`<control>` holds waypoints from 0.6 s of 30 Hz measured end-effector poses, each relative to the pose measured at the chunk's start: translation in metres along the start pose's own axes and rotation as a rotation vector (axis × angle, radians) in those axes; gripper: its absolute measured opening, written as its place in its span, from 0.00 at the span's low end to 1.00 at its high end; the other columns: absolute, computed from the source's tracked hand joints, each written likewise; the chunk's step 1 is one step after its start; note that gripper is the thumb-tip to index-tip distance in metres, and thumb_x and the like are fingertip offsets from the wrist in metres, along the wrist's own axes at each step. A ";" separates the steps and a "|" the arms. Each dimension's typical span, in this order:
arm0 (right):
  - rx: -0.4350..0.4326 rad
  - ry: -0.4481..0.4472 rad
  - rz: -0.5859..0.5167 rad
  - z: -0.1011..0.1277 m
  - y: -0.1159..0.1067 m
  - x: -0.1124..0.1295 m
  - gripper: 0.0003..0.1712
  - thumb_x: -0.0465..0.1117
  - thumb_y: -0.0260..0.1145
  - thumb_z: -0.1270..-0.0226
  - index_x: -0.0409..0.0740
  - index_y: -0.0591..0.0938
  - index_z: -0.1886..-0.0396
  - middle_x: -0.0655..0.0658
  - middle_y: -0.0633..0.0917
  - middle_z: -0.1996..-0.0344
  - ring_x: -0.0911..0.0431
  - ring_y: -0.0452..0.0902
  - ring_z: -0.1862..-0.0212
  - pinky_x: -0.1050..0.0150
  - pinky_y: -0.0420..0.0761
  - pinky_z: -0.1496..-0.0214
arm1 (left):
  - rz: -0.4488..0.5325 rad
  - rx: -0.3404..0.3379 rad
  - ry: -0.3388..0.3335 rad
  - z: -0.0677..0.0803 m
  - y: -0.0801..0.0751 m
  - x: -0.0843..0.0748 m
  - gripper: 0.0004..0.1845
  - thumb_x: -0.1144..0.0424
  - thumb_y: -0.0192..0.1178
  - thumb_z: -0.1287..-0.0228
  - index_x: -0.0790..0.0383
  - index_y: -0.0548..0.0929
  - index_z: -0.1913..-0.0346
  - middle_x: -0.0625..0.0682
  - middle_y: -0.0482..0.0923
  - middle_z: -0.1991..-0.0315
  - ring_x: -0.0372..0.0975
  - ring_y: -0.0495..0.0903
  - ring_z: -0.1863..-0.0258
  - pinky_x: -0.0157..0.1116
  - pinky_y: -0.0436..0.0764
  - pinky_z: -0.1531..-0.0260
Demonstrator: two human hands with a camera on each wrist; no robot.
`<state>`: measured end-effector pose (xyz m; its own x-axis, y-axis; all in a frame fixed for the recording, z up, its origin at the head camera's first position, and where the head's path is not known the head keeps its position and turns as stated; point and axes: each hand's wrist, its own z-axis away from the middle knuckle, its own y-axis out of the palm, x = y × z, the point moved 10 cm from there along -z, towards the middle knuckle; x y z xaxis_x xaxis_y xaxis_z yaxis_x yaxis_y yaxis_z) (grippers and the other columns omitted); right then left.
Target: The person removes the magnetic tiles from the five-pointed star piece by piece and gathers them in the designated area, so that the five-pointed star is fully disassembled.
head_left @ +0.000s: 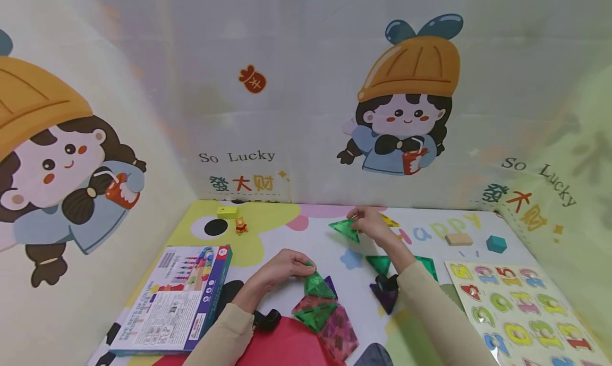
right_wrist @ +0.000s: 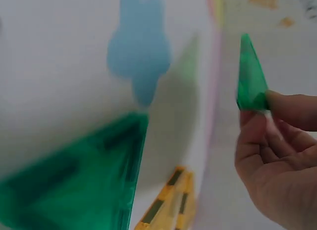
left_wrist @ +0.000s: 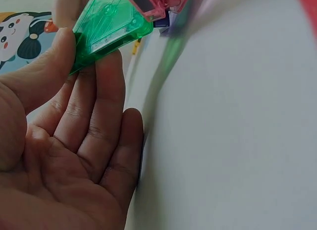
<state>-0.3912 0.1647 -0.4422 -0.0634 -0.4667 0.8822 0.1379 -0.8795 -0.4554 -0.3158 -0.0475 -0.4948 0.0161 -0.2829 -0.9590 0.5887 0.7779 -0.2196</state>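
My left hand (head_left: 282,267) pinches a green translucent magnetic tile (head_left: 319,286) between thumb and fingers. In the left wrist view that green tile (left_wrist: 111,27) meets a pink tile (left_wrist: 157,4) at its far end. The tile stands in a cluster with a pink square tile (head_left: 339,331), another green triangle tile (head_left: 315,316) and a purple tile (head_left: 331,285). Farther back, my right hand (head_left: 372,223) holds a green triangle tile (head_left: 345,229) by one corner, raised over the table. The right wrist view shows this triangle (right_wrist: 251,79) between thumb and fingers.
Loose green (head_left: 380,264) and purple (head_left: 384,298) tiles lie by the right forearm, a yellow tile (head_left: 389,221) behind it. A flat box (head_left: 172,302) lies left, a number board (head_left: 526,307) right. Small blocks (head_left: 459,239) and a bear figurine (head_left: 241,226) stand farther back.
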 end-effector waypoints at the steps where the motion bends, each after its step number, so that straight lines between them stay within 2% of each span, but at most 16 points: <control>1: -0.003 0.006 0.033 -0.008 -0.002 -0.002 0.16 0.30 0.60 0.35 0.33 0.80 0.48 0.41 0.79 0.62 0.52 0.72 0.61 0.59 0.79 0.56 | -0.001 -0.001 0.001 0.000 0.000 0.000 0.13 0.58 0.66 0.35 0.66 0.88 0.56 0.47 0.87 0.67 0.33 0.84 0.66 0.35 0.82 0.58; 5: -0.019 0.082 0.072 -0.031 -0.008 -0.014 0.17 0.32 0.58 0.32 0.36 0.79 0.45 0.39 0.79 0.48 0.49 0.69 0.52 0.61 0.72 0.52 | -0.009 0.000 0.006 -0.001 0.001 -0.001 0.13 0.58 0.66 0.35 0.65 0.88 0.56 0.47 0.87 0.67 0.34 0.84 0.66 0.35 0.82 0.57; 8: -0.025 0.104 0.049 -0.043 -0.011 -0.020 0.17 0.31 0.57 0.32 0.36 0.79 0.44 0.38 0.77 0.42 0.48 0.68 0.48 0.60 0.72 0.48 | -0.009 0.005 0.013 -0.002 0.003 0.000 0.13 0.57 0.66 0.35 0.64 0.89 0.57 0.48 0.88 0.66 0.34 0.85 0.66 0.35 0.82 0.57; 14: -0.041 0.059 0.056 -0.060 -0.011 -0.017 0.23 0.28 0.54 0.34 0.36 0.78 0.40 0.36 0.77 0.40 0.46 0.69 0.44 0.52 0.74 0.38 | -0.017 0.000 0.017 -0.001 0.003 -0.002 0.12 0.57 0.66 0.35 0.63 0.89 0.57 0.48 0.88 0.67 0.34 0.85 0.66 0.35 0.82 0.57; 18: -0.063 -0.013 0.120 -0.058 -0.005 -0.003 0.23 0.30 0.54 0.32 0.38 0.78 0.38 0.36 0.78 0.39 0.44 0.71 0.40 0.48 0.72 0.33 | -0.019 -0.027 0.008 0.002 -0.003 -0.003 0.12 0.57 0.67 0.36 0.63 0.89 0.58 0.48 0.88 0.67 0.33 0.84 0.67 0.35 0.81 0.58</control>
<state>-0.4489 0.1650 -0.4491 -0.0376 -0.5679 0.8222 0.0811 -0.8218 -0.5640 -0.3156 -0.0503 -0.4913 -0.0014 -0.2932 -0.9561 0.5671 0.7872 -0.2422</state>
